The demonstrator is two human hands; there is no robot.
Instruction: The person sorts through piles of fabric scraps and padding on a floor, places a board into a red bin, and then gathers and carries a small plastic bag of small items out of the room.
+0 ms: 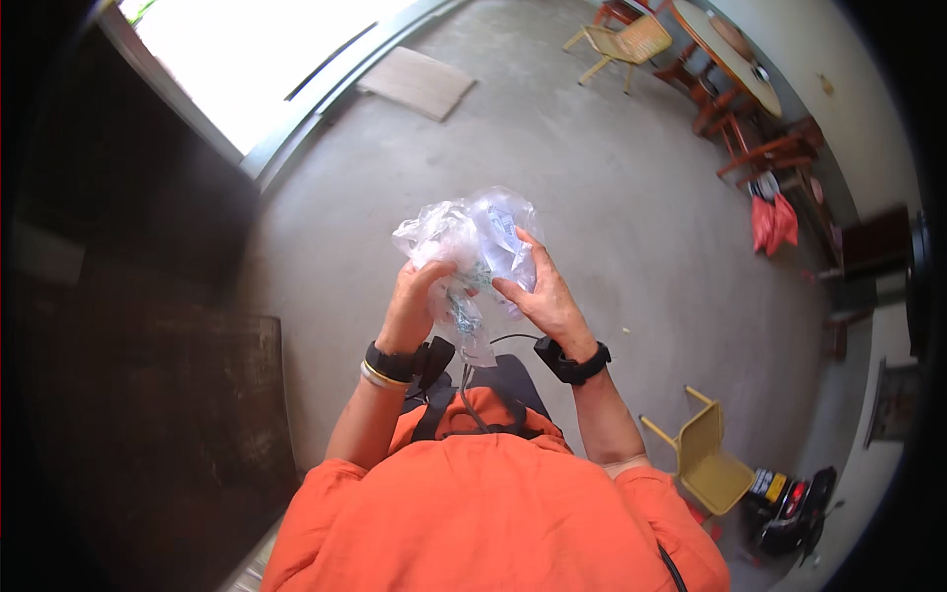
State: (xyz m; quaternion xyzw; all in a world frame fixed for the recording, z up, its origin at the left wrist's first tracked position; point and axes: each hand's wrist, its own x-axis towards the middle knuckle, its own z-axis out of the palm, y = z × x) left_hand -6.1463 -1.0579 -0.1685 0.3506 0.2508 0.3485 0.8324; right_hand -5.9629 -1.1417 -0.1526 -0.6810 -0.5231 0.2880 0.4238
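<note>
Hands are working a crumpled clear plastic bag, left hand and right hand both gripping it, apparently teasing it open, needing gentle pulls apart.

Open concrete floor around, yellow chair lower right, dark wall left

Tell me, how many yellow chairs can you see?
2. One yellow chair stands at the top beside the wooden table; the other yellow chair is at the lower right, near the person's right elbow. More may be hidden.
</note>
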